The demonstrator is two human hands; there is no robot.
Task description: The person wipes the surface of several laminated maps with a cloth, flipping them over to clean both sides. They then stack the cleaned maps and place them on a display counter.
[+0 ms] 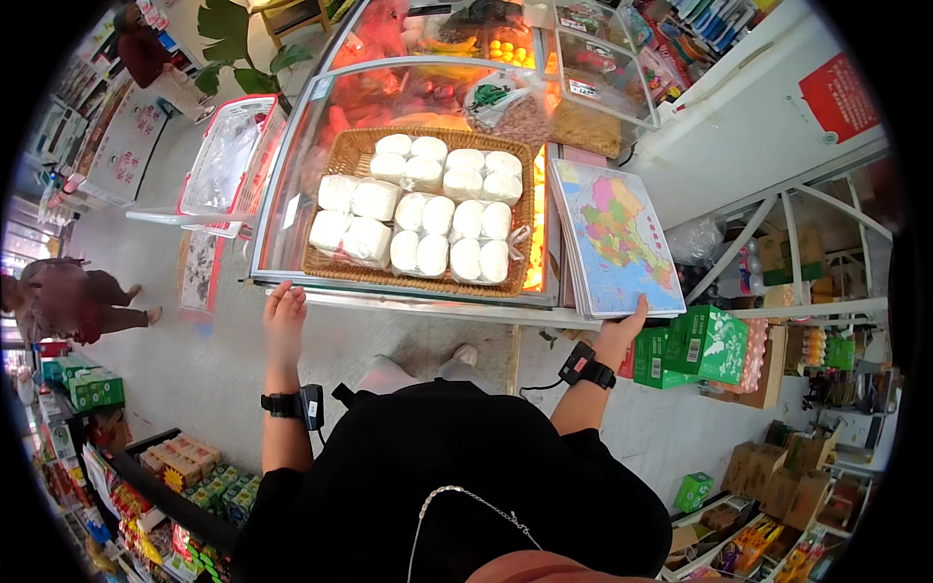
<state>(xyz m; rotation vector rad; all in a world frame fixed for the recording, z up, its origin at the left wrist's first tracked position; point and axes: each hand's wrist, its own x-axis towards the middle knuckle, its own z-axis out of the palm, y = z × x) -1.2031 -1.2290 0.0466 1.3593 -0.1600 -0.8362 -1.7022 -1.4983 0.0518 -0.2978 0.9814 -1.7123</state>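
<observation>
My right hand (622,330) grips the near edge of a stack of map sheets (622,233), its thumb lying on top near the corner. The top sheet shows a coloured map on blue, and the stack rests at the right end of a glass-topped display case (418,297). At the case's front left corner is my left hand (284,309), with nothing in it and its fingers loosely stretched toward the edge. Between my hands, on the case, sits a wicker basket (321,260) filled with bags of white steamed buns (423,214).
Left of the case stands a white and red shopping basket (219,160). Clear lidded bins (603,78) are at the back right. Green cartons (695,345) stand close by my right hand. Two other people (83,301) are on the left. Shelves of goods surround me.
</observation>
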